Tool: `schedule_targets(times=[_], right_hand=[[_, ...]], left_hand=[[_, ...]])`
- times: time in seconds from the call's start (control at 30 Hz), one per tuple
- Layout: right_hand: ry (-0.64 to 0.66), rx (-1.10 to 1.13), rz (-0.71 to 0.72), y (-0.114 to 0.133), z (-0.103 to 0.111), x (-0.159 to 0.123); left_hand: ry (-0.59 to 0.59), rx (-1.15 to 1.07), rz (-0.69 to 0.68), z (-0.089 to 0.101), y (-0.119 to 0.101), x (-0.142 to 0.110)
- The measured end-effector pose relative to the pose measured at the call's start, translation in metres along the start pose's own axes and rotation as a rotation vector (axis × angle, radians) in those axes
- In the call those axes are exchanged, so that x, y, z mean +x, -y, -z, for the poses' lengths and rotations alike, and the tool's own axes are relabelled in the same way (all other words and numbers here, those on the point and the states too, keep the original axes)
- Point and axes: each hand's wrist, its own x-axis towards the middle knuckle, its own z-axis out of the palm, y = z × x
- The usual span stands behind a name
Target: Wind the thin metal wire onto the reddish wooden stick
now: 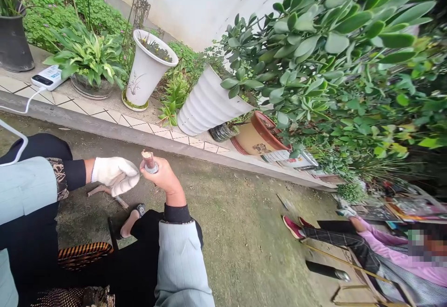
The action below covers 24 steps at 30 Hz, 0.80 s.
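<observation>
My right hand (161, 175), bare, is closed around a short wooden stick (148, 158) with its pale cut end pointing up. Silvery wire (151, 168) is wound in a band round the stick, just below that end. Close beside it on the left is my left hand (117, 175) in a white knitted glove, its fingers curled in; whatever they may hold is hidden. Below the glove a forked piece of branch (101, 189) shows, partly covered by the hand. I cannot tell whether it joins the held stick.
A tiled ledge (118, 119) carries a white pot (148, 76), a ribbed white planter (211, 104) and a brown pot (256, 134). A white device (49, 78) with a cable sits there too. On the right another person (377, 246) sits near a black bottle (326, 270).
</observation>
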Motion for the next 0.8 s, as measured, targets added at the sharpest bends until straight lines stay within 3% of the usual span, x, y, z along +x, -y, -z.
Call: schedule_targets(times=[0.1, 0.3, 0.43, 0.53, 0.6, 0.67, 0.8], right_hand=[[0.019, 0.019, 0.024, 0.004, 0.0, -0.002], [0.023, 0.026, 0.077, 0.012, 0.0, -0.004], [0.02, -0.002, 0.109, 0.012, 0.003, -0.005], [-0.026, -0.07, 0.098, 0.008, 0.005, -0.006], [-0.072, -0.105, 0.038, 0.004, 0.004, -0.006], [-0.133, -0.102, -0.053, -0.001, -0.001, -0.003], [-0.349, 0.052, -0.371, -0.014, -0.021, 0.007]], left_hand=[[0.084, -0.252, 0.118, -0.006, 0.007, 0.0], [0.211, -0.404, -0.019, -0.018, 0.009, -0.002], [0.167, -0.356, -0.089, -0.02, 0.013, 0.001], [0.034, -0.268, -0.161, -0.019, 0.016, 0.006], [-0.08, -0.129, -0.206, -0.017, 0.013, 0.009], [-0.206, 0.17, -0.248, -0.014, 0.004, 0.01], [-0.608, 1.182, -0.374, -0.005, -0.018, 0.007]])
